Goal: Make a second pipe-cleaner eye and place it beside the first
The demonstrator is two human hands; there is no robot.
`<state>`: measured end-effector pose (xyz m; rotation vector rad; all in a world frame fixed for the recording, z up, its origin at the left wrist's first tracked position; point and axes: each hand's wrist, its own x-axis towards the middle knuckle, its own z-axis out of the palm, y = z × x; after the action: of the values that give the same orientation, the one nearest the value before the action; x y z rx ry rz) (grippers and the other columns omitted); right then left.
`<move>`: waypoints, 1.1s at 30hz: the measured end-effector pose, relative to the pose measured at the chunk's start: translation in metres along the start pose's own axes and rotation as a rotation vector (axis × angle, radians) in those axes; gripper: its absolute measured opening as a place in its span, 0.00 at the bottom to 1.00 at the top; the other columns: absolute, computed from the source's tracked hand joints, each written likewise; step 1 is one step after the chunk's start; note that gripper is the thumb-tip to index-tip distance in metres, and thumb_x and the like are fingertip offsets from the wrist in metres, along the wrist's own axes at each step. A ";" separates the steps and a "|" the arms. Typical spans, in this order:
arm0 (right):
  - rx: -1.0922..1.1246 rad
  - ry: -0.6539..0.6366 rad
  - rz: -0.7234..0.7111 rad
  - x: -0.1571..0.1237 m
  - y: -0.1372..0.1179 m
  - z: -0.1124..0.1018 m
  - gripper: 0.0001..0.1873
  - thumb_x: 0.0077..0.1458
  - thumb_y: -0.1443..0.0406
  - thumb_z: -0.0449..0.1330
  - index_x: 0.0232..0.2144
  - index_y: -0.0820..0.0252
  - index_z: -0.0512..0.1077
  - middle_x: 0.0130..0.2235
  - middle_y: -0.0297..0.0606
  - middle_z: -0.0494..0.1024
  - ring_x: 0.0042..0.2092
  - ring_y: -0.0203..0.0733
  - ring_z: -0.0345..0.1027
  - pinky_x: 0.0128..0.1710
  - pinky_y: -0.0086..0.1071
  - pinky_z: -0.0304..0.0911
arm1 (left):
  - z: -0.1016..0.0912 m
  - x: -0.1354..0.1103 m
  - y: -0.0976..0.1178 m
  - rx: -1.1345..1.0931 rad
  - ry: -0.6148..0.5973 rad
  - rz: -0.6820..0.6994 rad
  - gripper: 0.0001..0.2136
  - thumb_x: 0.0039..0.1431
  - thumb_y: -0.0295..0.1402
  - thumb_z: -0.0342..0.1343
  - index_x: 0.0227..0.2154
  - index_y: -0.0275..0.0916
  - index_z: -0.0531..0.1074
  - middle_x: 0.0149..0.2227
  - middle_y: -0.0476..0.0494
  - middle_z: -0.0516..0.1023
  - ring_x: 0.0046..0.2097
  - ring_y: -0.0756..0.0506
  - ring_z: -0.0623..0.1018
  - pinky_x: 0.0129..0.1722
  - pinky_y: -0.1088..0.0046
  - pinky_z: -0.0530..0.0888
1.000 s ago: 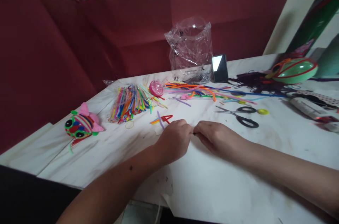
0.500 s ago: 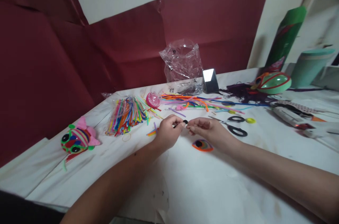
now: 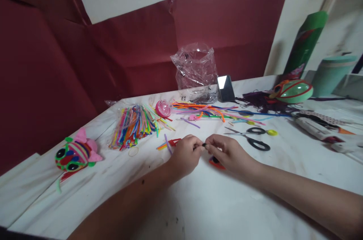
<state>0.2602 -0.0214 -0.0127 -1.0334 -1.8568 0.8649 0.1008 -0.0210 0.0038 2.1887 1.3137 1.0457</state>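
Observation:
Fingertips of my left hand (image 3: 186, 157) and my right hand (image 3: 230, 156) meet over the table, pinching a small black piece (image 3: 204, 144) between them. It looks rounded, but the fingers cover much of it. Partly hidden under my right hand lies an eye-shaped piece (image 3: 216, 163) with an orange rim and a black middle. Beyond my left hand are a few short pipe cleaners (image 3: 163, 146) and a purple strip. A pair of black-handled scissors (image 3: 249, 136) lies with its blades apart past my right hand.
A plastic bag of colourful pipe cleaners (image 3: 133, 126) lies left of centre, loose ones (image 3: 204, 110) behind. A decorated fish (image 3: 75, 153) is at far left. A phone (image 3: 226, 88) leans at the back; a glue gun (image 3: 314, 128) and a green balloon-like craft (image 3: 295, 91) are right.
Both hands have come slightly nearer and lower with the black piece still pinched between them. My right hand now covers more of the eye-shaped piece. The camera view has shifted a little.

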 end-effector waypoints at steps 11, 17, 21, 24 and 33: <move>-0.518 -0.122 -0.354 -0.002 -0.002 -0.008 0.09 0.52 0.71 0.46 0.28 0.60 0.67 0.26 0.37 0.71 0.26 0.36 0.63 0.26 0.28 0.58 | 0.002 -0.008 -0.003 0.239 -0.143 0.157 0.07 0.49 0.21 0.47 0.21 0.37 0.64 0.25 0.49 0.68 0.30 0.49 0.68 0.33 0.74 0.65; -0.448 -0.119 -0.300 -0.003 -0.002 -0.010 0.08 0.48 0.71 0.48 0.27 0.60 0.67 0.25 0.37 0.70 0.26 0.36 0.62 0.26 0.29 0.56 | 0.002 -0.008 0.001 0.130 -0.047 0.107 0.06 0.44 0.20 0.50 0.19 0.37 0.64 0.22 0.51 0.67 0.27 0.51 0.67 0.29 0.76 0.64; -0.268 -0.112 -0.164 0.001 -0.007 -0.012 0.07 0.49 0.67 0.50 0.26 0.59 0.67 0.25 0.35 0.70 0.27 0.36 0.62 0.27 0.30 0.57 | -0.001 -0.005 0.002 0.052 -0.022 0.141 0.06 0.44 0.21 0.49 0.19 0.37 0.65 0.22 0.51 0.66 0.27 0.52 0.67 0.28 0.77 0.63; -0.063 -0.133 -0.052 0.005 -0.010 -0.015 0.10 0.52 0.61 0.51 0.29 0.61 0.68 0.26 0.35 0.72 0.29 0.36 0.66 0.29 0.30 0.61 | -0.005 -0.004 0.007 -0.012 0.075 0.113 0.04 0.45 0.24 0.51 0.19 0.37 0.65 0.23 0.51 0.67 0.28 0.51 0.67 0.29 0.77 0.64; 0.262 -0.016 0.065 0.000 -0.013 -0.011 0.12 0.48 0.56 0.58 0.27 0.59 0.68 0.25 0.32 0.70 0.29 0.35 0.65 0.30 0.31 0.62 | -0.005 -0.007 0.020 -0.118 0.180 0.034 0.03 0.45 0.26 0.52 0.20 0.37 0.66 0.23 0.51 0.68 0.28 0.52 0.68 0.30 0.77 0.65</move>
<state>0.2658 -0.0253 0.0032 -0.9278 -1.6762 1.1239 0.1067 -0.0371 0.0165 2.0765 1.2573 1.3251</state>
